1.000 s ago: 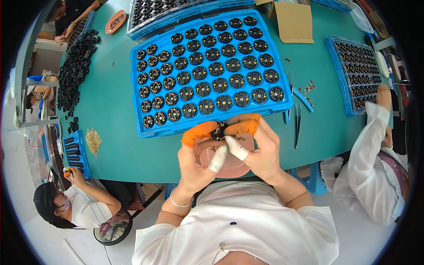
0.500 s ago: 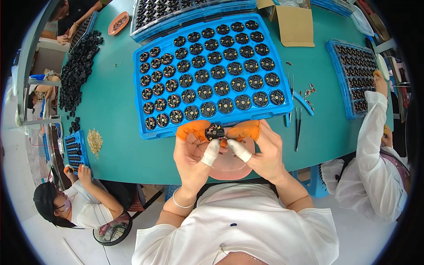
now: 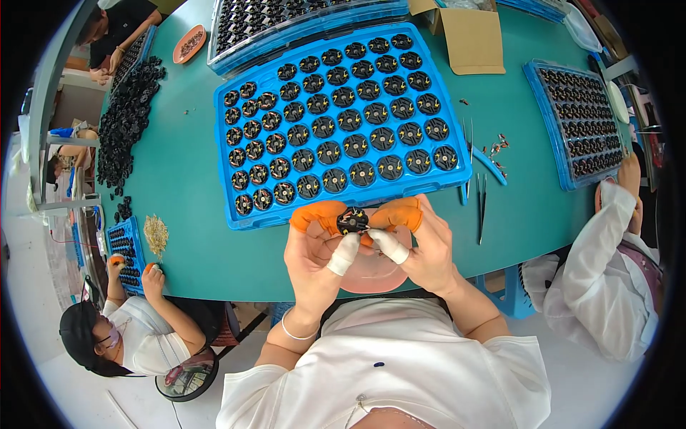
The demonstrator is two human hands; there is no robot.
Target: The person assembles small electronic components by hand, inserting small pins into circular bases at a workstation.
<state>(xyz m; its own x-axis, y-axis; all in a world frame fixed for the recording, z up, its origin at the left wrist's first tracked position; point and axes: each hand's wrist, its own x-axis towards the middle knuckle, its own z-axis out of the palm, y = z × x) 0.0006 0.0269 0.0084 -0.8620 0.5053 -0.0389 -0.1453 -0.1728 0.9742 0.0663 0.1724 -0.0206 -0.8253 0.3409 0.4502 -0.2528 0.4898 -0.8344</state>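
Observation:
A round black part with small coloured wires sits in the grip of my left hand, whose fingers wear orange covers and whose thumb has a white one. My right hand, covered the same way, pinches at the part's right edge; what lies between those fingertips is too small to make out. Both hands hover over a pink bowl, partly hidden by them. Just beyond is a blue tray with rows of similar round black parts, several showing yellow or red wires.
Tweezers, blue-handled pliers and small red-tipped pieces lie right of the tray. An open cardboard box stands behind. Black parts are heaped at left. Co-workers sit left and right, beside a smaller tray and another blue tray.
The black part has turned slightly and shows more of its wires; my hands stay nearly in place. The right co-worker's arm has shifted, and the left co-worker's hands have moved apart.

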